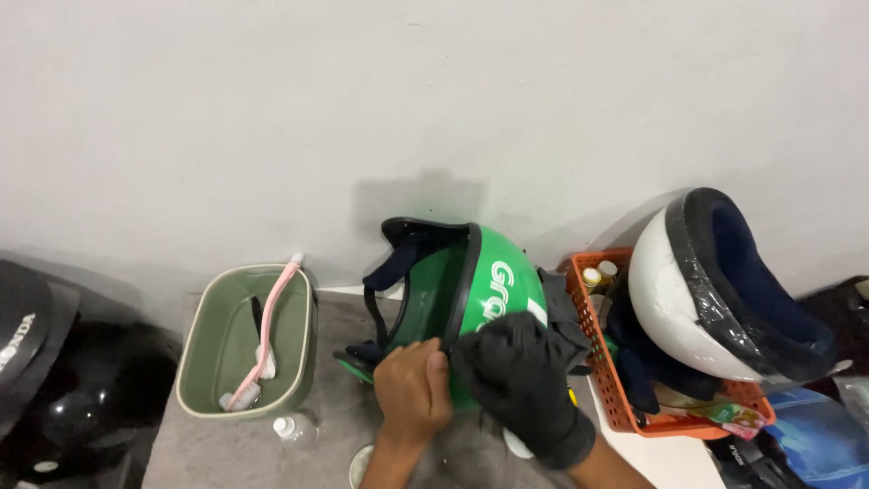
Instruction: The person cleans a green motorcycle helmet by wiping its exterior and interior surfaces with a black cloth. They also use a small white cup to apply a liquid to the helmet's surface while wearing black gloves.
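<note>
A green motorcycle helmet (471,281) with a black rim and dark strap stands on a grey surface against the wall, its opening turned left. My bare left hand (412,389) grips the helmet's lower front edge. My right hand (520,385), in a black glove, presses on the helmet's green shell just beside the left hand. The lower part of the helmet is hidden behind both hands.
A green tub (210,358) at the left holds a pink brush (264,340). A small clear bottle (291,427) lies below the tub. An orange basket (615,398) at the right carries a white helmet (670,299) and small bottles. A black helmet (54,389) sits far left.
</note>
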